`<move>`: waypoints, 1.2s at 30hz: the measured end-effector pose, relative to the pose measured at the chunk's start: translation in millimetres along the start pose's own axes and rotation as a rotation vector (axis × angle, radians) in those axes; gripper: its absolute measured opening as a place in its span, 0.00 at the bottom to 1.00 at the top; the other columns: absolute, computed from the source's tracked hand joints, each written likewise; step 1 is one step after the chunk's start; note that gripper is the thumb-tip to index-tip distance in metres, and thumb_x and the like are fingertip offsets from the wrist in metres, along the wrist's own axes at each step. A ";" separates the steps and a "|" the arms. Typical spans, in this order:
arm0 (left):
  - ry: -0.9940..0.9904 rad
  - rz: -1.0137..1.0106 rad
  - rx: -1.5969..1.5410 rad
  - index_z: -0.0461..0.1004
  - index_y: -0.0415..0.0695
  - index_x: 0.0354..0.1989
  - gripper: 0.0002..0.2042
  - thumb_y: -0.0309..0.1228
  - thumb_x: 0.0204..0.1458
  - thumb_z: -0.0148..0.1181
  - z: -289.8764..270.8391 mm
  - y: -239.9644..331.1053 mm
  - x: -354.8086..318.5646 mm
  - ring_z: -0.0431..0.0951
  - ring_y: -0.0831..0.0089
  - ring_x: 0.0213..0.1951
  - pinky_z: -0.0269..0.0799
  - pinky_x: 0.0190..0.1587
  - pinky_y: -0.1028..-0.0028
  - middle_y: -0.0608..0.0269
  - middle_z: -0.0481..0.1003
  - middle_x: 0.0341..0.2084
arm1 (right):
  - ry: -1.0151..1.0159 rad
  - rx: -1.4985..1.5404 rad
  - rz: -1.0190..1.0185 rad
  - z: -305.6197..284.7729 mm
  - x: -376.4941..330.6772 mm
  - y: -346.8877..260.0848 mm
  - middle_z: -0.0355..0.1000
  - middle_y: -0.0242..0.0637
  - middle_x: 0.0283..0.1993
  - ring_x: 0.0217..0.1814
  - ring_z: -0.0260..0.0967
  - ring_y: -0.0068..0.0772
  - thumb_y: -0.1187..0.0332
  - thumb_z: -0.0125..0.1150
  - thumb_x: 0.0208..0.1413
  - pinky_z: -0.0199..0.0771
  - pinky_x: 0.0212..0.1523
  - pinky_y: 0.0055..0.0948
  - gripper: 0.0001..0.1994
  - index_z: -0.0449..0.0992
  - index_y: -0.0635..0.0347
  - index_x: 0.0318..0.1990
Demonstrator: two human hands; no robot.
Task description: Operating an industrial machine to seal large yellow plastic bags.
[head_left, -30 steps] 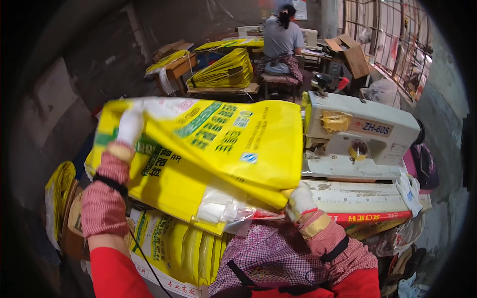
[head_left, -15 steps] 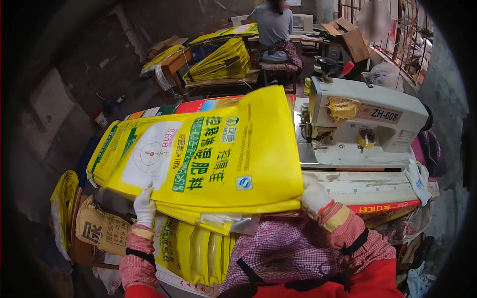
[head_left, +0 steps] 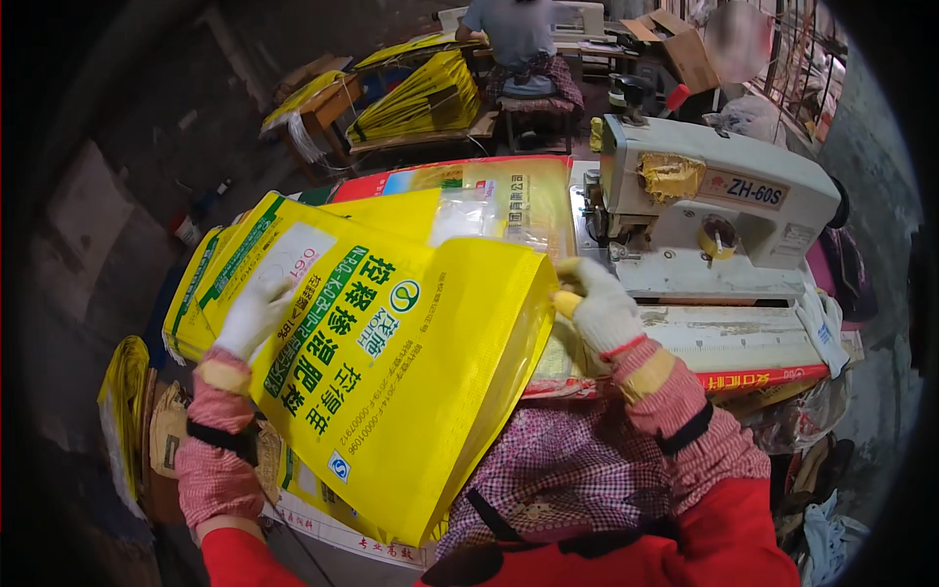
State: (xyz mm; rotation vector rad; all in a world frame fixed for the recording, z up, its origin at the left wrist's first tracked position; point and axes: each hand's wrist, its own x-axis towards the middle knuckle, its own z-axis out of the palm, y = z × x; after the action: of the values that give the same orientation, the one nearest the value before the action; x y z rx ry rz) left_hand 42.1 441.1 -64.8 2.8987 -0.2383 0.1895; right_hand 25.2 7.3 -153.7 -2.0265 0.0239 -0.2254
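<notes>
Your brightest light shows at the barred window [head_left: 817, 73], towards two o'clock, while the wall [head_left: 108, 205] between nine and eleven o'clock sinks into murky shade. Near the centre, your yellow bag [head_left: 411, 342] is well lit, its larger print sharp and its folded edge faintly glossy. At twelve o'clock, clear film [head_left: 465, 213] gives you pale glare. A smeared round patch [head_left: 738, 41] blurs the view towards one o'clock; fisheye distortion bends your outer edges, and black closes every corner
</notes>
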 end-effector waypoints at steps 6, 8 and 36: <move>-0.278 0.217 -0.336 0.57 0.45 0.60 0.23 0.41 0.59 0.40 82.3 102.6 72.3 0.59 0.57 0.60 0.53 0.61 0.70 0.50 0.61 0.57 | -0.085 -0.271 -0.236 20.5 11.0 11.6 0.72 0.46 0.37 0.42 0.68 0.51 0.66 0.56 0.46 0.69 0.42 0.39 0.11 0.73 0.58 0.37; -0.400 0.123 0.042 0.52 0.50 0.63 0.25 0.47 0.59 0.36 106.4 104.9 79.9 0.52 0.49 0.63 0.48 0.63 0.63 0.51 0.55 0.61 | -0.092 -0.494 -0.557 8.7 3.1 7.0 0.71 0.46 0.32 0.38 0.69 0.48 0.67 0.56 0.44 0.69 0.40 0.39 0.07 0.72 0.59 0.31; 0.290 0.885 -0.393 0.75 0.38 0.33 0.10 0.33 0.51 0.54 51.1 269.4 19.2 0.74 0.59 0.40 0.68 0.44 0.69 0.51 0.74 0.37 | -0.407 -0.345 -0.886 30.6 -58.7 -4.6 0.71 0.45 0.36 0.40 0.70 0.43 0.65 0.57 0.46 0.70 0.42 0.35 0.12 0.73 0.64 0.36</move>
State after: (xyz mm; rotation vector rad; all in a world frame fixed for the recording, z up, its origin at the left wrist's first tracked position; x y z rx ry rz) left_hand 19.3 167.4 -53.9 2.1570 -1.3116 0.6108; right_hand -27.6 43.2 -171.7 -2.2676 -1.1708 -0.3682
